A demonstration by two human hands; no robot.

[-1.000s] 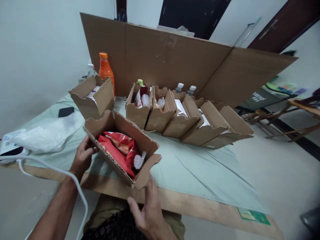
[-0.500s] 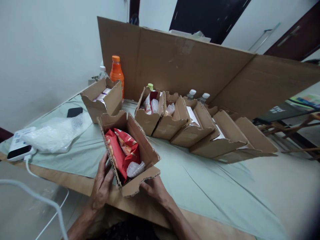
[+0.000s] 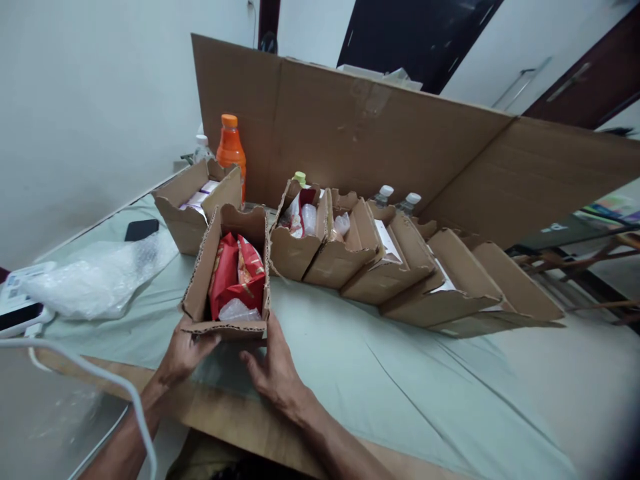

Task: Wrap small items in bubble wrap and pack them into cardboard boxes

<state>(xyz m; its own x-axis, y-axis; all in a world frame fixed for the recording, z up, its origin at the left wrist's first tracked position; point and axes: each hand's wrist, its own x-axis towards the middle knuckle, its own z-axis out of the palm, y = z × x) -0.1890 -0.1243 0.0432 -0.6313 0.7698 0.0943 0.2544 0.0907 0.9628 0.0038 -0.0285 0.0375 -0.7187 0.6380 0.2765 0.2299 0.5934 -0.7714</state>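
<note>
An open-topped cardboard box [image 3: 201, 272] stands between my hands near the table's front edge. Inside it lie red snack packets [image 3: 231, 277] with a clear plastic-wrapped piece [image 3: 239, 311] at the near end. My left hand [image 3: 181, 355] grips the near left corner, thumb at the front wall and fingers hidden behind the side. My right hand [image 3: 276, 370] holds the near right side, fingers along the wall and thumb apart below the front. Just beyond, at the left, sits another cardboard box [image 3: 185, 230] with white-and-purple packs in it.
Several filled cardboard boxes [image 3: 295, 257] stand in a slanting row at the right. Behind them rises a cardboard panel [image 3: 330, 127]. An orange bottle [image 3: 231, 148] is at the back left. Bubble wrap [image 3: 100, 280], a black phone [image 3: 142, 230] and a white cable [image 3: 115, 380] lie leftward.
The box with red packets has turned straighter and moved away from me, closer to the other boxes. Both hands moved with it; my right hand went from the front flap to the right side.
</note>
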